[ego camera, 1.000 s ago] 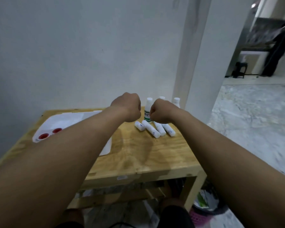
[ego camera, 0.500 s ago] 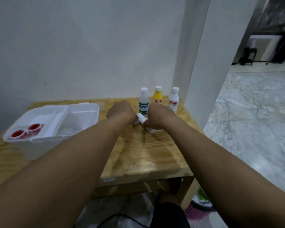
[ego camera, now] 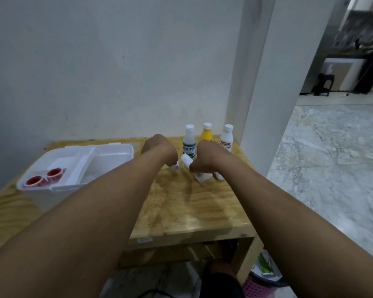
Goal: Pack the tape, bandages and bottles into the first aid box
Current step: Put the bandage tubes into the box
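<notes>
Both my hands are down on the white bandage rolls in the middle of the wooden table (ego camera: 192,211). My left hand (ego camera: 159,149) is closed over one roll (ego camera: 175,166), mostly hidden. My right hand (ego camera: 205,162) grips another roll (ego camera: 186,160) tilted up; more rolls (ego camera: 202,177) lie under and beside it. Three bottles stand behind: a clear one with a green label (ego camera: 189,143), a yellow one (ego camera: 206,133) and a white one (ego camera: 226,137). The open white first aid box (ego camera: 112,151) sits at the left, with two red tape rolls (ego camera: 44,177) in its tray.
A white wall runs behind the table and a white pillar (ego camera: 267,93) stands just right of the bottles. The table's right edge drops to a marble floor (ego camera: 332,158). Under the table are a pink basket (ego camera: 254,287) and some clutter.
My hands have dropped from above the rolls onto them and closed around them; one roll is tilted up in my right hand. The camera view has tipped downward, showing the box more fully.
</notes>
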`<state>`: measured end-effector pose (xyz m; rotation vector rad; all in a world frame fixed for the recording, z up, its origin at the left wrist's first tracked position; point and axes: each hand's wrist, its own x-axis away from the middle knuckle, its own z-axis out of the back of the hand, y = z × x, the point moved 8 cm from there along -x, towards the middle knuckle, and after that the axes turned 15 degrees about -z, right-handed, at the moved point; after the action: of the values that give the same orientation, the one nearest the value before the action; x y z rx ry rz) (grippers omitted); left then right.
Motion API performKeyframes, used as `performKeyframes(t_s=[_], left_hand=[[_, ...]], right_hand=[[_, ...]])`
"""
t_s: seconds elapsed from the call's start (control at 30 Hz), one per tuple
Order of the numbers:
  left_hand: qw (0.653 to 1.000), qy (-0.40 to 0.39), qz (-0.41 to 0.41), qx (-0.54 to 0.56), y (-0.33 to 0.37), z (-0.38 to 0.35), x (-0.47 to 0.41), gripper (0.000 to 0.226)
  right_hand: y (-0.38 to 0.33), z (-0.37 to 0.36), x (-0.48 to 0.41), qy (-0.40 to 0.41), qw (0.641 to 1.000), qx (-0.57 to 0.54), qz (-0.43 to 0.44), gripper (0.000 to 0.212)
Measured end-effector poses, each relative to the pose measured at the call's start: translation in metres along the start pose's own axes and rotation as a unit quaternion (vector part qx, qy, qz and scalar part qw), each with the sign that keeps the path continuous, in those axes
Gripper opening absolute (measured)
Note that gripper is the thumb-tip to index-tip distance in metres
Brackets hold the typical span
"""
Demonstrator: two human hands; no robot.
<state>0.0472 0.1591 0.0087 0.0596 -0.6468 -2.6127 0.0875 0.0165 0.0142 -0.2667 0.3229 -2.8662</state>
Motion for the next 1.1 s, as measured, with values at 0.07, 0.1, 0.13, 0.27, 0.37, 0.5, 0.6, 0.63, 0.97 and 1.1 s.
performKeyframes(t_s=[0.07,0.1,0.13,0.27,0.37,0.5,0.6,0.63,0.97,1.1], left_hand=[[1.0,0.008,-0.01,-0.005,0.002,0.008,0.003,0.029],[1.0,0.013,-0.017,-0.006,0.003,0.013,0.005,0.03],[1.0,0.017,-0.024,-0.004,0.005,0.019,0.006,0.031],[0.998,0.028,-0.053,-0.012,0.009,0.058,0.019,0.033],[0.997,0.045,-0.06,-0.023,0.001,0.102,0.034,0.035],[0.995,0.078,-0.048,-0.024,-0.031,0.157,0.05,0.033],[0.994,0.101,-0.037,-0.019,-0.061,0.187,0.06,0.032],[0.994,0.105,-0.032,-0.018,-0.072,0.195,0.062,0.031],[0.994,0.097,0.013,-0.049,-0.168,0.216,0.071,0.028],[0.993,0.085,0.02,-0.076,-0.187,0.204,0.06,0.03]], right_hand=[[0.002,0.007,0.006,-0.003,1.0,0.0,-0.009,0.029],[0.002,0.009,0.008,-0.004,1.0,0.0,-0.012,0.028],[0.001,0.012,0.011,-0.006,1.0,-0.001,-0.013,0.027],[-0.006,0.025,0.025,-0.009,1.0,-0.013,-0.021,0.024],[-0.02,0.036,0.034,-0.003,0.999,-0.023,-0.028,0.022],[-0.058,0.056,0.054,0.003,0.998,-0.06,-0.005,0.028],[-0.089,0.065,0.067,0.009,0.994,-0.107,0.011,0.028],[-0.1,0.065,0.07,0.002,0.993,-0.12,0.019,0.026],[-0.205,0.029,0.093,-0.088,0.981,-0.164,0.053,0.028],[-0.232,0.011,0.095,-0.105,0.982,-0.148,0.054,0.025]])
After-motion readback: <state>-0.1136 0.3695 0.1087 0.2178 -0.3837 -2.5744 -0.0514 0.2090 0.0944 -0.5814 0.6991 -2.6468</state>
